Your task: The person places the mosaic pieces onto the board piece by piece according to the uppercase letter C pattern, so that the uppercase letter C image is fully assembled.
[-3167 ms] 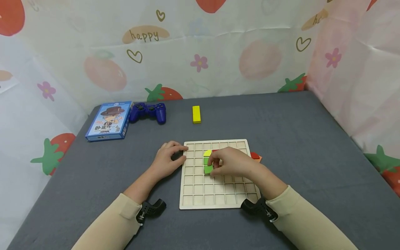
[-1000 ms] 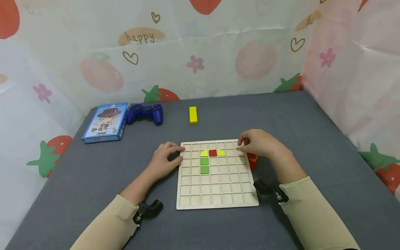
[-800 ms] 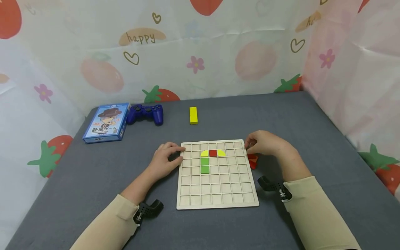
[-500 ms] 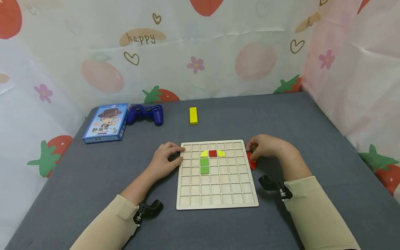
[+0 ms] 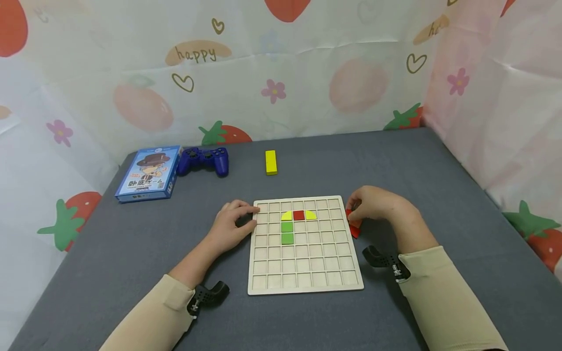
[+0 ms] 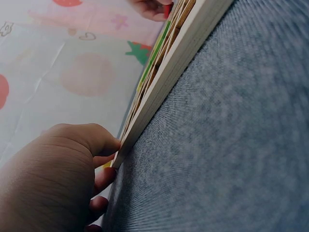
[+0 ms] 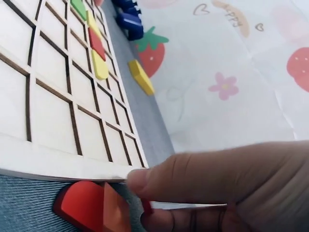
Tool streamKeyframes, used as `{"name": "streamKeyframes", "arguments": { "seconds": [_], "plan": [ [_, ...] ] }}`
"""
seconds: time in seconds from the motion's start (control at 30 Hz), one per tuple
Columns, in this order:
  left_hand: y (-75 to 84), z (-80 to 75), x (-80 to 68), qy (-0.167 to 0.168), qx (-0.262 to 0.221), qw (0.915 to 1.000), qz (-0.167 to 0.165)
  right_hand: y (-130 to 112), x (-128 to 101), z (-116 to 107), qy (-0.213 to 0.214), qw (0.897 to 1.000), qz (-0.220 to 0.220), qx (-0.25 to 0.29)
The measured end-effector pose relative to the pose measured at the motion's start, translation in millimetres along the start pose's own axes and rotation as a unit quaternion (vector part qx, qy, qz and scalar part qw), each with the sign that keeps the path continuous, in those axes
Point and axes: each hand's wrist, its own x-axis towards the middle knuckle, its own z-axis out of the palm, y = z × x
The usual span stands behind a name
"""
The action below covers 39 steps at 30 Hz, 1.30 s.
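A square wooden grid board (image 5: 307, 287) lies on the grey cloth. Set in its cells are a red square tile (image 5: 298, 215), a yellow rounded tile (image 5: 287, 215) on the left of it, another yellow tile (image 5: 311, 215) on the right, and two green tiles (image 5: 287, 232) below the left yellow one. My left hand (image 5: 230, 222) touches the board's left edge with thumb and fingertips. Beyond the right edge, my right hand (image 5: 373, 204) pinches a small red tile (image 7: 147, 206), mostly hidden by its fingers. Beside that hand lie a red rounded tile (image 7: 83, 203) and an orange tile (image 7: 115, 209).
At the back left a blue illustrated box (image 5: 147, 173) sits against a dark blue game controller (image 5: 204, 160). A yellow block (image 5: 271, 162) stands behind the board. A printed cloth (image 5: 307, 53) hangs behind the table.
My right hand has gone from over the board's tiles to the loose tiles at its right and now pinches a red one. A second yellow tile shows in the board. My left hand stays put.
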Motion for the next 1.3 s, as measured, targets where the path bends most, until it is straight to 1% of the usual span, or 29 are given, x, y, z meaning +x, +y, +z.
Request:
{"name": "streamKeyframes", "arguments": {
  "seconds": [0.13,0.23,0.47,0.7,0.83,1.0,1.3],
  "plan": [
    [-0.4,-0.2,-0.3,0.001,0.001,1.0000,0.000,-2.5,-1.1,-1.0,0.020,1.000,-0.001,-0.006],
    [-0.4,-0.4,-0.3,0.002,-0.002,1.0000,0.003,-4.4,-0.7,-1.5,0.037,0.999,-0.010,-0.010],
    [-0.7,-0.2,-0.6,0.004,-0.005,1.0000,0.006,-8.1,3.8,1.1,0.068,0.997,-0.030,0.002],
    [-0.7,0.0,-0.5,0.004,-0.004,1.0000,0.006,-11.9,5.2,3.5,0.107,0.993,-0.051,0.017],
    [-0.8,0.0,-0.3,0.004,-0.005,1.0000,0.007,-15.5,5.3,4.4,0.122,0.990,-0.057,0.028],
    [-1.3,0.3,-0.1,0.002,-0.005,1.0000,0.005,-20.6,6.3,7.3,0.119,0.990,-0.067,0.029],
    [-3.4,1.5,0.1,0.009,-0.003,0.9998,0.015,-35.3,6.9,17.4,0.071,0.991,-0.106,0.032]
  ]
}}
